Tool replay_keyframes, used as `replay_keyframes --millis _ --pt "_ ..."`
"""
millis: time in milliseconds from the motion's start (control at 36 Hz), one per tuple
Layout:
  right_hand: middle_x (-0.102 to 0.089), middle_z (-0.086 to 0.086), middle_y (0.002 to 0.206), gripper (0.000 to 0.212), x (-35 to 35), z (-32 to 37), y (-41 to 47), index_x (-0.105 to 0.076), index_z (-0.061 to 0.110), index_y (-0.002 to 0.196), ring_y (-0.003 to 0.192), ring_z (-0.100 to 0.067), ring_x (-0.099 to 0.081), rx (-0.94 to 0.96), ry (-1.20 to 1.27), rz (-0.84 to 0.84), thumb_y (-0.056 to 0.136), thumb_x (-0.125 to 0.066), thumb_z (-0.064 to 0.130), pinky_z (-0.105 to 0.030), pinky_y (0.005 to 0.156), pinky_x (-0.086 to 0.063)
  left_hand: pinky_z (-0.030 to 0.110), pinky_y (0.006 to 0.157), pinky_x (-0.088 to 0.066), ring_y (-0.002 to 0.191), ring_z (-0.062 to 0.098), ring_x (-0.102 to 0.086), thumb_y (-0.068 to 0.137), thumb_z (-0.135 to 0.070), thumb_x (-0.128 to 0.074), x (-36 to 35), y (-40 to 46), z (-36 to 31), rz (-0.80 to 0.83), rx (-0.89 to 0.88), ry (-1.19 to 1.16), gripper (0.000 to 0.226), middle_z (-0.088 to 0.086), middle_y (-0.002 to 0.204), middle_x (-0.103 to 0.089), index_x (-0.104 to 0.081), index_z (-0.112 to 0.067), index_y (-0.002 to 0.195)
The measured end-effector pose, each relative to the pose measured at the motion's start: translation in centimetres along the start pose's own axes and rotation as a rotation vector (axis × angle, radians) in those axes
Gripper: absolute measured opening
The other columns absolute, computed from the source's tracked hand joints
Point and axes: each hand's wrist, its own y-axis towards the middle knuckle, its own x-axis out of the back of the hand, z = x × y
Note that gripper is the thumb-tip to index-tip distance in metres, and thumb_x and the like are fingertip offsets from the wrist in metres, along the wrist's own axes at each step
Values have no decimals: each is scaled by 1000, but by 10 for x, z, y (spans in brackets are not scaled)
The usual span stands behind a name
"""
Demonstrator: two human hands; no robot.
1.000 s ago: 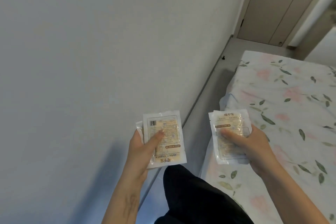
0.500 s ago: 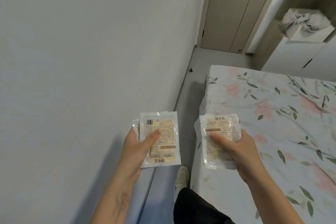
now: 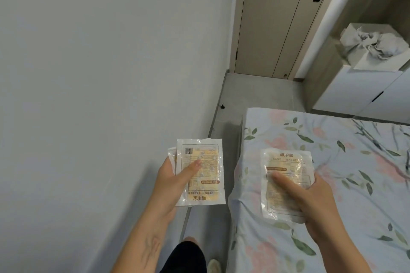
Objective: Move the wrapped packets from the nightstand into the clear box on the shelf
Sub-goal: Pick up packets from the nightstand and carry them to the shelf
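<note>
My left hand (image 3: 170, 186) grips a small stack of wrapped hand-warmer packets (image 3: 206, 175), white plastic with yellow print, thumb across the front. A second edge shows behind the front packet at its left. My right hand (image 3: 310, 204) holds another clear-wrapped yellow packet (image 3: 286, 166), thumb on top and fingers curled round its right edge. Both are held at waist height, the left one over the floor gap, the right one over the bed's corner. Neither the nightstand nor the clear box is in view.
A plain wall runs along the left. A bed with a floral sheet (image 3: 332, 162) fills the right. A narrow floor strip (image 3: 224, 124) leads to a beige door (image 3: 273, 17). A shelf unit with crumpled cloth (image 3: 375, 44) stands at the far right above white cabinets.
The view has advanced along the gap between wall and bed and tilted up; the door and shelf unit have come into sight. Both hands keep the same grip on their packets.
</note>
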Motion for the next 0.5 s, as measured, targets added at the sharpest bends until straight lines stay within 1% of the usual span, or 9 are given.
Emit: replay_keyframes --millis 56,111,167,194,278,361,444,500 --pt "-75 -10 84 35 0 5 19 -68 9 98 75 -28 -72 -11 15 -16 67 -83 14 -35 62 -56 49 78 -58 90 24 -72 83 -12 -69 -11 23 -7 14 14 19 24 5 98 -75 -65 -16 106" --pt "-75 -11 84 34 0 9 40 -68 9 98 74 -30 -72 -23 19 -34 67 -83 14 -38 62 -56 49 80 -57 91 24 -72 84 -12 -69 -22 49 -15 30 23 37 24 5 98 -75 -65 -16 107" --pt "-75 -10 81 30 0 15 63 -69 12 94 73 -31 -71 -30 7 -50 68 -82 16 -46 63 -57 48 79 -58 90 23 -72 84 -13 -69 -34 77 -23 36 27 55 23 3 97 -75 -65 -18 106" --pt "-75 -9 80 28 0 18 75 -69 13 93 73 -31 -71 -30 7 -60 69 -82 16 -47 64 -57 47 78 -58 90 22 -73 84 -14 -69 -40 91 -27 38 29 60 23 2 97 -76 -66 -19 106" --pt "-75 -7 81 30 -4 32 115 -69 11 96 74 -26 -72 -32 28 -82 69 -81 13 -36 64 -56 46 76 -59 89 22 -73 84 -14 -69 -57 135 -42 51 29 59 23 2 97 -76 -65 -19 106" --pt "-75 -8 80 32 -11 48 160 -69 11 96 73 -27 -72 -29 29 -101 67 -82 14 -34 62 -55 46 77 -58 89 22 -73 84 -14 -69 -73 182 -58 67 24 52 23 2 98 -75 -65 -19 106" --pt "-74 -3 71 25 -24 70 212 -69 13 90 61 -21 -70 -6 22 -105 69 -82 14 -28 48 -52 48 79 -58 91 23 -72 84 -14 -69 -90 236 -75 83 16 48 24 2 98 -75 -65 -19 108" --pt "-73 1 66 20 -36 88 250 -67 16 85 54 -14 -69 8 35 -100 70 -80 10 -23 42 -50 44 76 -59 90 22 -72 85 -12 -69 -102 271 -90 92 6 33 25 4 99 -75 -65 -17 108"
